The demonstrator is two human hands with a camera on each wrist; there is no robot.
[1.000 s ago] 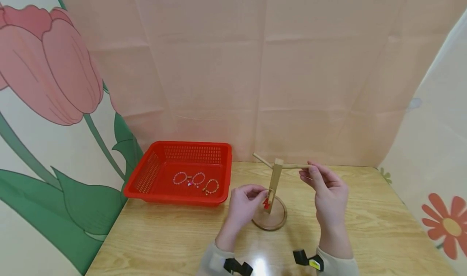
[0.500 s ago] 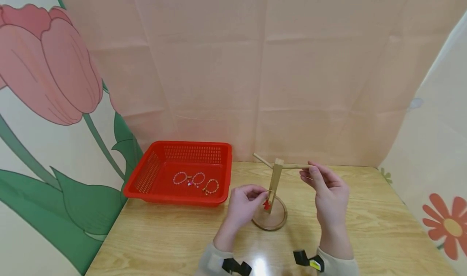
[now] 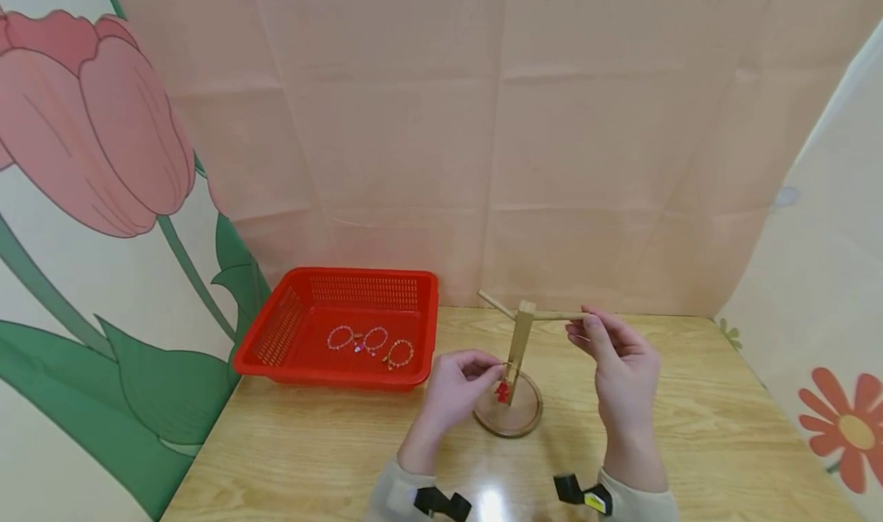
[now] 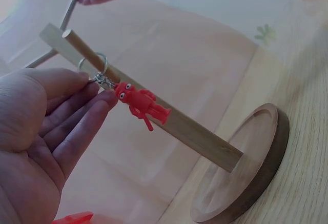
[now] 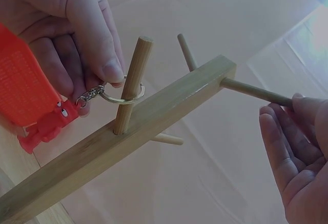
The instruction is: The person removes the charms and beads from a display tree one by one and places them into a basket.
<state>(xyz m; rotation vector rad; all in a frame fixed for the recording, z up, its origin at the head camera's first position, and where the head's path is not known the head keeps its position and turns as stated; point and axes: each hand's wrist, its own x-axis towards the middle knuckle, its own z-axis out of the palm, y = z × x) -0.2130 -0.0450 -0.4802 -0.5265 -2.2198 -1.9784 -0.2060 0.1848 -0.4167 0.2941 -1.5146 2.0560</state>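
Note:
My left hand [image 3: 455, 390] pinches the metal ring of a keychain between thumb and fingers. In the right wrist view, this ring [image 5: 120, 101] encircles a lower peg [image 5: 135, 67] of a wooden stand [image 3: 520, 346]. A short chain links the ring to a red figure with white eyes [image 4: 138, 100], which hangs beside the post. My right hand [image 3: 626, 376] holds the tip of an upper peg [image 5: 253, 89] between thumb and fingers. The stand is upright on its round base [image 3: 526, 421].
To the left, a red plastic basket [image 3: 338, 378] holds several beaded rings with charms, one of them golden [image 3: 398, 353]. Another upper peg [image 3: 494, 302] juts out toward the back left. Behind the wooden table [image 3: 310, 445] hangs a pinkish cloth [image 3: 386, 139].
My left hand has shifted slightly left and down, and the red figure hangs a little lower. The right hand keeps its hold on the upper peg.

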